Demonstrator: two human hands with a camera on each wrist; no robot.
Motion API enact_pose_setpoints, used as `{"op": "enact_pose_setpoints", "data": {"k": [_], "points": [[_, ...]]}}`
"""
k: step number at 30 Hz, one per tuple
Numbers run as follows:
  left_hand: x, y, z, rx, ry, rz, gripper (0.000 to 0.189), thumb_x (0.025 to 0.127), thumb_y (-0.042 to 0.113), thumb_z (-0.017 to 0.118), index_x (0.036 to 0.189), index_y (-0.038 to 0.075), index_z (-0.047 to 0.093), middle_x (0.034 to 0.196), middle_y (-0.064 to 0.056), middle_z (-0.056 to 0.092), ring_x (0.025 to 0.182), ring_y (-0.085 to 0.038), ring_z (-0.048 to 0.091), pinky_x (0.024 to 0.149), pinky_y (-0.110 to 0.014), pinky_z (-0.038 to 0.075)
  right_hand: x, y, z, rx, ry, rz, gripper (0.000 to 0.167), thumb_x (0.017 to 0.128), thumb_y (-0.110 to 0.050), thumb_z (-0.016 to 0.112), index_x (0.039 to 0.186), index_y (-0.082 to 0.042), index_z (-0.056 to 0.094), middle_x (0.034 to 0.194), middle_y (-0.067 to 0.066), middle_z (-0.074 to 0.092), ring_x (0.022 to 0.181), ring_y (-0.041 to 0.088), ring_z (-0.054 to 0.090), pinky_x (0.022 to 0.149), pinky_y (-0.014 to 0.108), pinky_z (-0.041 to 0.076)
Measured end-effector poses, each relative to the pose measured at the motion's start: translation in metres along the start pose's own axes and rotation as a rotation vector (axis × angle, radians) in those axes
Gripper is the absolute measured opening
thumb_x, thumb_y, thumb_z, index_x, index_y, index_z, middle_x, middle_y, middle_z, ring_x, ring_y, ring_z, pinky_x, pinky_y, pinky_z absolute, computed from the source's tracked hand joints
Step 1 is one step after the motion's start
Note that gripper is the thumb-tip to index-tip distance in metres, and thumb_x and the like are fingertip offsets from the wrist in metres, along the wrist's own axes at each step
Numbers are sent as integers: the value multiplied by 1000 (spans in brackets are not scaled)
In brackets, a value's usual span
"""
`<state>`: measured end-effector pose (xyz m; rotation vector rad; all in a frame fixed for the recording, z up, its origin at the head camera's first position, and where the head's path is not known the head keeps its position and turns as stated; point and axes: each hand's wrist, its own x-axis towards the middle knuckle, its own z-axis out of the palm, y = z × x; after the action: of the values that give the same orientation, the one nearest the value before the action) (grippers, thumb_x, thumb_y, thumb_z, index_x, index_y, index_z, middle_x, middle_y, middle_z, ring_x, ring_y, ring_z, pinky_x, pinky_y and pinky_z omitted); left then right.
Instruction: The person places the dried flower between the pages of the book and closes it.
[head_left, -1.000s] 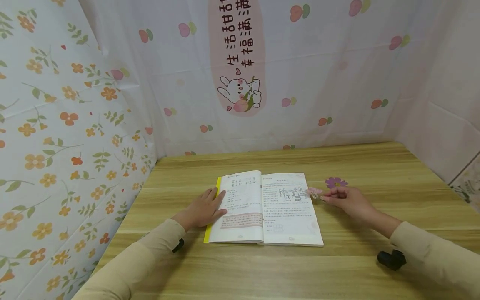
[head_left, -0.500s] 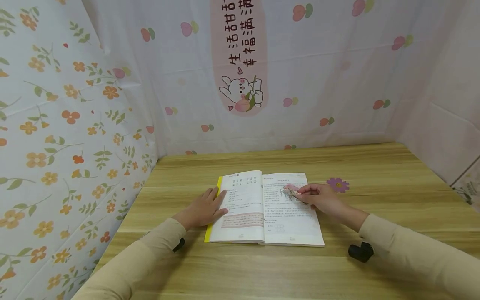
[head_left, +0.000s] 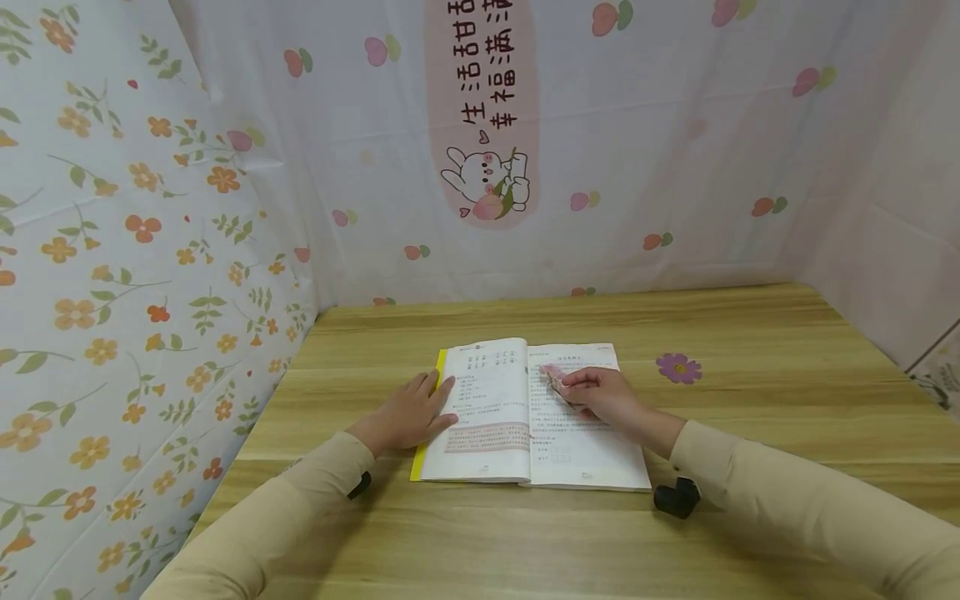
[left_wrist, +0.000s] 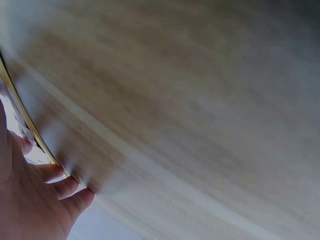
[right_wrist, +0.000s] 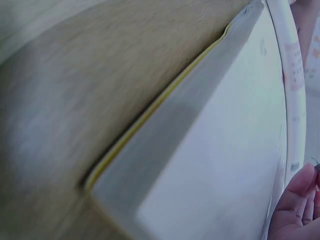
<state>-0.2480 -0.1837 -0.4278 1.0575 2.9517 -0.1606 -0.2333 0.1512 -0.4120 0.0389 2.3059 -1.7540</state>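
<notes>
An open book (head_left: 588,458) with printed pages and a yellow cover edge lies on the table. My left hand (head_left: 412,414) rests on the left page's outer margin, fingers spread; in the left wrist view its fingertips (left_wrist: 80,199) reach along the yellow edge. My right hand (head_left: 606,398) pinches a small pale pink, flower-like piece (head_left: 553,372) between thumb and fingers. That piece lies over the upper right page, near the book's middle fold, and is partly hidden by the fingers. In the right wrist view my right hand (right_wrist: 299,205) shows at the lower right corner, beside the thick page block.
A purple flower (head_left: 678,367) with a yellow centre lies on the wooden table (head_left: 480,542), right of the book. Patterned cloth (head_left: 360,167) hangs behind and to the left. Black wrist devices (head_left: 677,498) sit below the sleeves.
My right hand has moved left with the pink flower-like piece, from the book's right edge to near its middle fold. The left hand has stayed on the left page.
</notes>
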Motion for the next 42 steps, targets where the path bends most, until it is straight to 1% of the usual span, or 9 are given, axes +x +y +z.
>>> {"op": "enact_pose_setpoints", "data": {"k": [7,10,14,20,24,32,37,40,42], "points": [[1,-1,2,3,-13,-7,68,102,48,40,150,-1,32,144,-28,35,129,-41,39,104,-49,36,4,0,18,-13,37,70,22,89,-14,71,106,-2,68,90,6,65,64,11,55,57,24,49],[1,-1,2,1,-21,-12,68,103,48,40,150,-1,31,145,-28,34,130,-41,38,105,-49,36,5,0,23,-16,48,72,21,88,-13,72,105,-2,69,88,5,64,59,10,51,55,23,48],[1,0,0,-3,-26,-16,68,103,48,39,150,-1,31,146,-29,34,131,-41,37,105,-49,35,6,0,28,-12,50,61,21,88,-13,72,105,-1,70,89,5,64,60,10,53,55,23,49],[-1,2,-4,-15,-35,-16,69,103,48,39,150,-1,31,146,-29,33,131,-42,37,106,-49,34,6,-2,32,1,23,96,20,90,-13,70,104,0,67,92,9,65,69,11,60,59,24,53],[-1,3,-5,-24,-31,-14,69,103,47,40,150,-2,31,146,-29,33,131,-42,37,106,-49,34,5,-3,33,-7,19,96,20,90,-13,71,104,1,67,91,9,66,70,11,61,60,25,54],[-1,3,-5,-35,-25,-6,68,103,46,41,150,-3,31,145,-30,34,130,-43,37,105,-50,34,3,-5,29,-46,-4,55,14,89,-8,70,100,1,67,89,8,68,71,13,63,60,26,54],[-1,2,-3,-32,-15,3,68,103,46,41,149,-3,31,144,-31,34,130,-43,38,104,-50,35,3,-5,18,-98,-19,-34,14,89,-6,69,99,2,67,88,9,66,70,15,61,61,29,54],[-1,1,-3,-29,-16,2,69,103,46,40,149,-3,31,145,-31,34,130,-42,38,105,-49,35,5,-7,9,-154,-13,-85,14,90,-7,69,99,3,67,87,9,65,73,16,59,63,30,55],[0,1,-3,-28,-20,-1,69,103,47,40,150,-3,30,145,-30,34,130,-42,37,105,-49,35,7,-10,2,-211,-1,-111,15,90,-9,70,99,2,67,89,9,65,74,17,59,64,30,55]]}}
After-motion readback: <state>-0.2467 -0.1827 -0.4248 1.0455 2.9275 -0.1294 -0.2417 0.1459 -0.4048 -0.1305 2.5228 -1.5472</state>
